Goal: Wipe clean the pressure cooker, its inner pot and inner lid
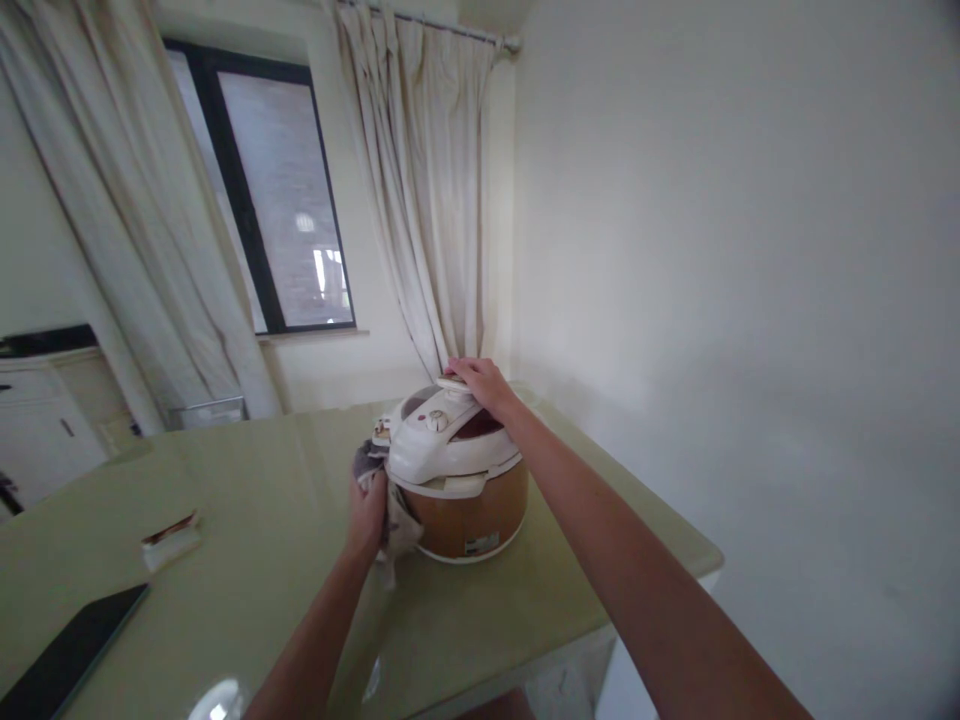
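Head view: both hands are at the cooker (471, 512), apart from each other, one at its side and one on top.
Left hand: the left hand (367, 512), nearer the camera, closes on a crumpled cloth (402, 526) against the cooker's left side; its far fingers are hidden.
Right hand: the right hand (487, 384) lies over the lid handle (452, 383); how firmly it grips, I cannot tell.
Cooker: straight ahead, between the two hands, upright and squat with no clear long axis; the white lid (420, 452) sits on the tan body.
Counter: pale green and glossy, the counter (255, 500) carries the cooker near its right edge; well to the left lie a dark slab (84, 640) and, beyond it, a small white packet (172, 543).
Room: a plain wall (720, 280) rises on the right; past the counter hang a right curtain (439, 190) and a left curtain (127, 200), with a dark-framed window (281, 190) between them.
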### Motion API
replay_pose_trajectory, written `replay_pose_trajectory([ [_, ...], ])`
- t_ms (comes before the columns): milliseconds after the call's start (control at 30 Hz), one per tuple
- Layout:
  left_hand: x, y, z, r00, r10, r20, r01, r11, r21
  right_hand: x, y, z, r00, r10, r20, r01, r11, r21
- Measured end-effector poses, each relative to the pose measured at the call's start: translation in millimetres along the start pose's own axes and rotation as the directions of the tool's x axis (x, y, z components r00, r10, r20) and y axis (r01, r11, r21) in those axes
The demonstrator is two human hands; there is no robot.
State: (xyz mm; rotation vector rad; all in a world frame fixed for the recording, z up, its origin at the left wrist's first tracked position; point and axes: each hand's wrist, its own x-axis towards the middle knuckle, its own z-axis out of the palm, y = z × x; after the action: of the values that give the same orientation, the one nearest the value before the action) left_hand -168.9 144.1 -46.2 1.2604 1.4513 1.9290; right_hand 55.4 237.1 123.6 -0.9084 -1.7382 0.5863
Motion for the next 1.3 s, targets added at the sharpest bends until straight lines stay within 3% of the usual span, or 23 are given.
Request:
replay_pose_trajectory([
  [133,-67.9,-8.2,-8.4,0.99,0.138,-0.039,-0.125,0.965,0.23,3.3,-0.1,0.2,1.0,0.022,0.005,-0.022,1.0,-0.004],
  [200,-101.0,-10.8,-4.5,0.952,0.306,-0.024,-0.272,0.876,0.399,2.7,-1.1,-0.5,1.0,0.014,0.01,-0.014,0.999,-0.03],
  [233,-115.4,-12.6,-1.5,0.912,0.41,0.012,-0.371,0.811,0.452,1.9,-1.6,-0.9,1.0,0.003,0.013,-0.003,0.999,-0.043],
  [300,-137.3,-16.9,4.6,0.815,0.562,0.144,-0.549,0.666,0.505,0.2,-2.4,-1.5,1.0,-0.018,0.02,0.019,0.998,-0.061],
  [433,-149.5,-19.2,15.8,0.611,0.683,0.401,-0.772,0.401,0.493,-1.6,-1.6,-1.3,0.999,-0.028,0.024,0.029,0.998,-0.058],
  [467,-147.4,-16.5,19.4,0.538,0.704,0.464,-0.826,0.332,0.455,-1.6,-0.9,-1.1,0.999,-0.025,0.029,0.026,0.998,-0.051],
  [533,-141.1,-6.9,29.3,0.35,0.706,0.616,-0.933,0.206,0.294,-1.3,0.5,-0.8,0.999,-0.015,0.036,0.017,0.999,-0.041],
  [600,-136.2,5.9,43.9,0.176,0.652,0.738,-0.981,0.177,0.078,-1.4,1.9,-0.7,0.999,-0.016,0.035,0.017,0.999,-0.039],
  [633,-135.4,12.1,53.0,0.121,0.623,0.773,-0.98,0.2,-0.008,-1.6,2.5,-0.8,0.999,-0.021,0.031,0.022,0.999,-0.039],
  [667,-135.8,17.5,62.9,0.094,0.601,0.794,-0.97,0.235,-0.063,-1.8,2.9,-1.0,0.999,-0.025,0.027,0.026,0.999,-0.038],
  [800,-143.4,27.0,98.9,0.12,0.591,0.797,-0.925,0.357,-0.125,-3.2,3.4,-1.8,1.0,-0.006,0.02,0.007,0.999,-0.037],
  [867,-144.0,24.9,103.8,0.14,0.61,0.78,-0.893,0.418,-0.166,-3.8,3.0,-1.7,1.0,0.004,0.022,-0.003,0.999,-0.035],
  [900,-142.2,22.9,101.0,0.13,0.618,0.775,-0.88,0.432,-0.197,-4.0,2.7,-1.4,1.0,0.004,0.024,-0.003,1.0,-0.031],
  [967,-133.8,18.2,86.0,0.048,0.64,0.767,-0.884,0.384,-0.266,-4.2,2.5,-0.7,1.0,0.002,0.026,-0.001,1.0,-0.017],
  [1033,-120.4,13.3,62.2,-0.081,0.654,0.752,-0.914,0.251,-0.317,-4.0,2.6,-0.1,1.0,-0.001,0.025,0.001,1.0,-0.003],
  [1100,-103.8,7.1,34.5,-0.136,0.668,0.732,-0.925,0.18,-0.336,-3.5,3.0,0.2,1.0,-0.009,0.027,0.009,1.0,0.0],
  [1133,-94.7,2.8,20.3,-0.124,0.678,0.724,-0.925,0.185,-0.332,-3.2,3.2,0.2,1.0,-0.015,0.028,0.015,1.0,-0.003],
  [1200,-75.7,-9.7,-7.1,-0.06,0.704,0.708,-0.922,0.233,-0.31,-2.8,3.6,0.0,0.999,-0.023,0.029,0.023,1.0,-0.011],
  [1267,-56.5,-27.9,-31.7,0.014,0.722,0.692,-0.931,0.263,-0.255,-2.4,4.0,-0.2,0.999,-0.029,0.027,0.03,0.999,-0.017],
  [1300,-47.3,-38.5,-42.2,0.072,0.711,0.7,-0.934,0.295,-0.203,-2.2,4.1,-0.3,0.999,-0.033,0.025,0.033,0.999,-0.019],
])
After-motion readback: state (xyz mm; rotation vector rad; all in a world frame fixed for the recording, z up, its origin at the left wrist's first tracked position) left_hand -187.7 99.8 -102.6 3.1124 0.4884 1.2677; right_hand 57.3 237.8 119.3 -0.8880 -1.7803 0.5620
